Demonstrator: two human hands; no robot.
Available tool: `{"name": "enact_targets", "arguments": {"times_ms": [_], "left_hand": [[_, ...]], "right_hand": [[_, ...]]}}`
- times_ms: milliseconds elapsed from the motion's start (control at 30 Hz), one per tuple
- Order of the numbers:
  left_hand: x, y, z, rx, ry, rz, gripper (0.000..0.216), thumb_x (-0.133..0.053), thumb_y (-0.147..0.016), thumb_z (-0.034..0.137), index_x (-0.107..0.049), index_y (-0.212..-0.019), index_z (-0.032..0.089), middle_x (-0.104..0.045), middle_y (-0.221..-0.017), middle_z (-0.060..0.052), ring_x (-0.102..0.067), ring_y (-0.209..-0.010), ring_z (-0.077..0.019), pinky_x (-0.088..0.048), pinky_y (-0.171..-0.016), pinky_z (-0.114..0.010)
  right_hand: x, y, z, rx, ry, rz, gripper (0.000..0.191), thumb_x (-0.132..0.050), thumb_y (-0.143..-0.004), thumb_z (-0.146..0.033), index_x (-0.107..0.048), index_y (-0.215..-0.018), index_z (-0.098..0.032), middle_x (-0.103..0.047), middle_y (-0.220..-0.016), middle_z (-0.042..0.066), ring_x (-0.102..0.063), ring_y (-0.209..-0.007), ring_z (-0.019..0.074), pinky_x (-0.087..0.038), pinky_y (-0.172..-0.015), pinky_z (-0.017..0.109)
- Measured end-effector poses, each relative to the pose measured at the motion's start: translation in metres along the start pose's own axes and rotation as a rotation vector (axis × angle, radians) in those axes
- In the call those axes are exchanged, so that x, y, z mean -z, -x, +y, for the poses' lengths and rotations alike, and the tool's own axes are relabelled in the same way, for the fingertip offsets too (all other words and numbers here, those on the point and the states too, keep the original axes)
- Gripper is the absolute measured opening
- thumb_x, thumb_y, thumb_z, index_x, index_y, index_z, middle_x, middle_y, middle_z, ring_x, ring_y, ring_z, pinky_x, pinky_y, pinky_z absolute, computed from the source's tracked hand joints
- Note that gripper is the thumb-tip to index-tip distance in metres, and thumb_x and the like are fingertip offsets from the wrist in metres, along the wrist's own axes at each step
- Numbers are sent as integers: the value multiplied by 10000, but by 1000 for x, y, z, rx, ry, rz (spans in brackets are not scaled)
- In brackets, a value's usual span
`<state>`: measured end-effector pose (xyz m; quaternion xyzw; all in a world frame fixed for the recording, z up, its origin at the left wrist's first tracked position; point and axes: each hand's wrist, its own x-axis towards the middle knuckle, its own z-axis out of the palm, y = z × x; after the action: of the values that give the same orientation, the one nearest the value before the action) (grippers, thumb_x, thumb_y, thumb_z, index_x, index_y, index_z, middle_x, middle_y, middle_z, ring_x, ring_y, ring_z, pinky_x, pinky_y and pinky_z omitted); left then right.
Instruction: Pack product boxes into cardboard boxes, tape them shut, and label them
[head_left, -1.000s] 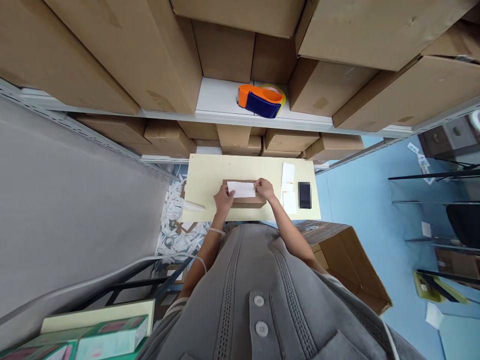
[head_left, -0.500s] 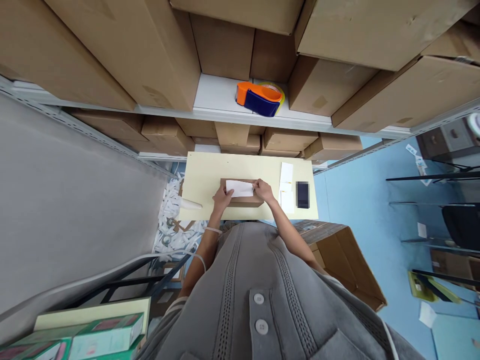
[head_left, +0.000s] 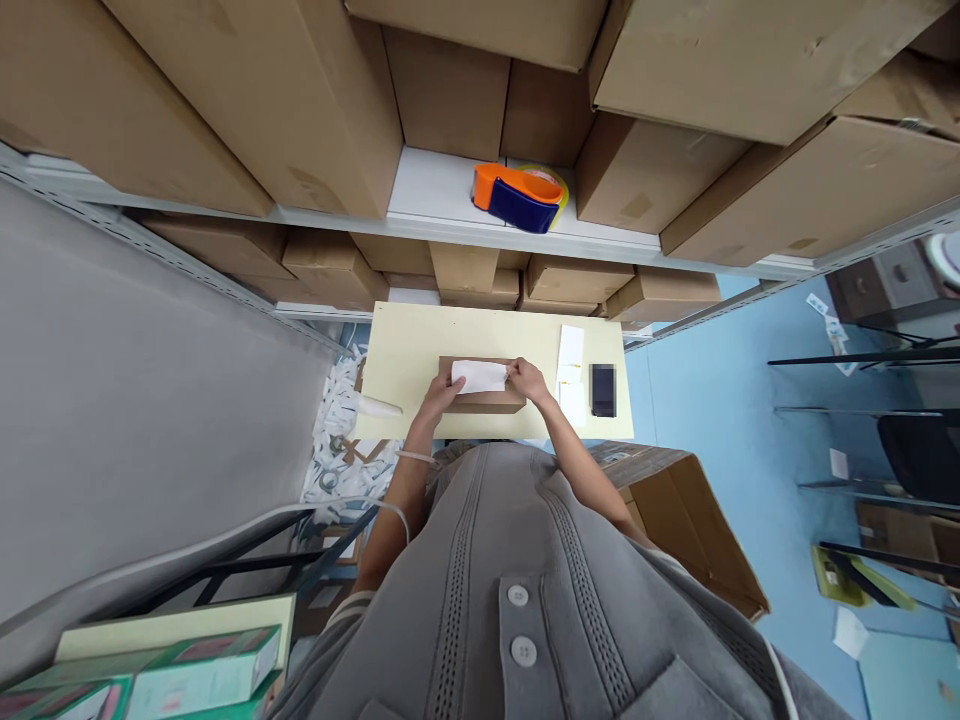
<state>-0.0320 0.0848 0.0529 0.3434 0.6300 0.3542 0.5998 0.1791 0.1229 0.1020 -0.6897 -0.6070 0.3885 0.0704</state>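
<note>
A small brown cardboard box lies on the pale yellow table in front of my body. Over its top is a white slip of paper, like a label. My left hand pinches the slip's left end, thumb on top, with its fingers by the box's left side. At the slip's right end, my right hand has its fingertips closed on the corner. Both hands rest close against the box.
More white slips and a dark pixelated rectangle lie on the table's right. An orange and blue tape dispenser sits on the shelf among cardboard boxes. An open carton stands lower right. Paper scraps pile at left.
My left wrist and forearm have swung slightly to the left and lower. Both hands keep hold of the white slip over the box.
</note>
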Motion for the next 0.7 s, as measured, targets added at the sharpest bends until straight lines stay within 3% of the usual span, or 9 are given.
{"name": "enact_targets", "arguments": {"times_ms": [367,500,700], "left_hand": [[3,9,5,17,171,-71,646,-841,-496,564,-735,-959,128,-750,-1002,-117,-618,-1132,-347,-441,-996,-410],[8,12,5,6,210,-105,626,-850,-514,549,-739,-950,114,-751,-942,-118,-624,-1112,-338,-427,-1003,-408],[22,11,1,-3,388,-228,610,-817,-598,563,-734,-1002,113,-750,-932,-124,-640,-1085,-307,-455,-966,-389]], "right_hand": [[-2,-5,12,24,-167,-30,135,-454,-880,-268,-486,-755,-229,-671,-852,20,-616,-860,178,-433,-767,271],[-1,-6,13,66,-238,-36,138,-461,-846,-266,-490,-719,-220,-626,-766,0,-582,-780,164,-424,-738,265],[1,-7,3,192,-338,-146,221,-447,-842,-306,-483,-649,-204,-541,-673,-16,-502,-696,141,-398,-700,262]]}}
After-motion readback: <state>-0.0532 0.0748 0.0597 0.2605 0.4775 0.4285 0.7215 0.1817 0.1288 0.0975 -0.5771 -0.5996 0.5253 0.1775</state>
